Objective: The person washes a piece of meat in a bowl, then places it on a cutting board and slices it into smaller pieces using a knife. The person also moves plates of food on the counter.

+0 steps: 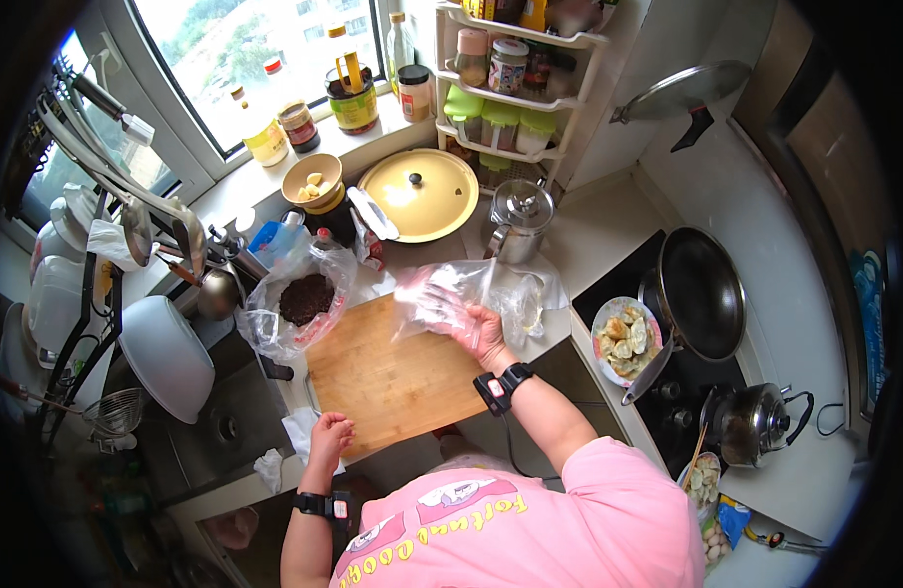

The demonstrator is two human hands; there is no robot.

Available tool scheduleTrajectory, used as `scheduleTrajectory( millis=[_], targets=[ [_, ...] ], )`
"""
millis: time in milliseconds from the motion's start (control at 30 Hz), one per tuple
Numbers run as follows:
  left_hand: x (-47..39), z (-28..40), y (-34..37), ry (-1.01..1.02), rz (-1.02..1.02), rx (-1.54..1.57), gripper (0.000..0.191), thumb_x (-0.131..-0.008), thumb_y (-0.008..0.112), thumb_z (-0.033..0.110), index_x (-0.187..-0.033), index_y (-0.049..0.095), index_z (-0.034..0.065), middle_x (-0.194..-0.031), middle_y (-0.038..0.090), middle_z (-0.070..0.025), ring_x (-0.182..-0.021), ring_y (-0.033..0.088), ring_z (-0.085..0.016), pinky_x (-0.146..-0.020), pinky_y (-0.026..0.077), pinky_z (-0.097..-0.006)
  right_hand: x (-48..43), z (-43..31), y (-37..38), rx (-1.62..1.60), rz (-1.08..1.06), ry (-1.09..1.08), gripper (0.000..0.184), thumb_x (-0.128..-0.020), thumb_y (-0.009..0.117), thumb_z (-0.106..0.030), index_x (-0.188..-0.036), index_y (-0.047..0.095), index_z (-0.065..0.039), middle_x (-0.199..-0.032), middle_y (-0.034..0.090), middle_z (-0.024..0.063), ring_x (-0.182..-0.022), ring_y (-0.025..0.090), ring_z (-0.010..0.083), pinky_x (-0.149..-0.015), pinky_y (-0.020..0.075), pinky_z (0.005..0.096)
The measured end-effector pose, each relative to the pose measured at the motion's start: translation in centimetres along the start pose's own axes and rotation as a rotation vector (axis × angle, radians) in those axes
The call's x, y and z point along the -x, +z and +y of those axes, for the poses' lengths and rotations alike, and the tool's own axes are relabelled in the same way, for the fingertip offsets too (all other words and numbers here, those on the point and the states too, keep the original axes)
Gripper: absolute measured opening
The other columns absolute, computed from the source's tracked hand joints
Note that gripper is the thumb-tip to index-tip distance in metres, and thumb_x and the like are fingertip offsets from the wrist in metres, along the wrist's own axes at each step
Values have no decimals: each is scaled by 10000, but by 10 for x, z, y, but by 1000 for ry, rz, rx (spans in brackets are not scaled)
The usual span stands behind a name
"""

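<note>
A clear plastic bag is in my right hand, above the far right part of a wooden cutting board. My left hand hovers by the board's near left corner, fingers loosely curled and holding nothing that I can see. Left of the board's far edge, an opened plastic bag holds a dark, crumbly mass. Another crumpled clear bag lies just right of my right hand. White paper or cloth lies under the board's left edge.
To the left are a sink, a pale blue basin and a dish rack. Behind stand a yellow lid, a bowl of garlic cloves and a metal pitcher. The stove at right bears a plate of dumplings, a frying pan and a kettle.
</note>
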State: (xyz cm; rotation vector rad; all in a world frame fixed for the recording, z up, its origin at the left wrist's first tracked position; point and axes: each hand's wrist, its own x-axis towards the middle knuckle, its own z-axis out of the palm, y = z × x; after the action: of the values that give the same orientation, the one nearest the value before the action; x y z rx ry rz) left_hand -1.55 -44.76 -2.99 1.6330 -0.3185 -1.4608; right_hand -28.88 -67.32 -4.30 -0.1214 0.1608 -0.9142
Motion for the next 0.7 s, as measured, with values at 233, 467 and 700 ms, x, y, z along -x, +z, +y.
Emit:
scheduleTrajectory(
  millis=[233, 467, 700],
  targets=[
    [-5, -1, 6, -55, -53, -111, 156, -781, 564, 35, -901, 465, 42, -745, 558, -62, -604, 547, -133, -492, 437, -239, -10, -36, -62, 241, 271, -36, 351, -705, 491, -70, -1038, 502, 39, -1134, 514, 161, -1066, 490, 300, -925, 396, 442],
    [-4, -17, -16, -45, 56, -136, 183, -773, 577, 43, -917, 464, 53, -768, 560, -40, -646, 562, -117, -522, 453, -241, 10, -57, -53, 1012, 551, -107, 164, -702, 610, -51, -844, 562, 16, -773, 608, 101, -684, 594, 191, -614, 503, 336],
    [6, -30, -22, 178, 69, -113, 199, -795, 550, 43, -983, 485, 58, -1013, 572, -53, -819, 555, -108, -648, 459, -237, 7, -9, 20, 2375, 533, -968, 460, -702, 581, -97, -1114, 450, 60, -1151, 471, 235, -1112, 441, 346, -957, 345, 396]
  ],
)
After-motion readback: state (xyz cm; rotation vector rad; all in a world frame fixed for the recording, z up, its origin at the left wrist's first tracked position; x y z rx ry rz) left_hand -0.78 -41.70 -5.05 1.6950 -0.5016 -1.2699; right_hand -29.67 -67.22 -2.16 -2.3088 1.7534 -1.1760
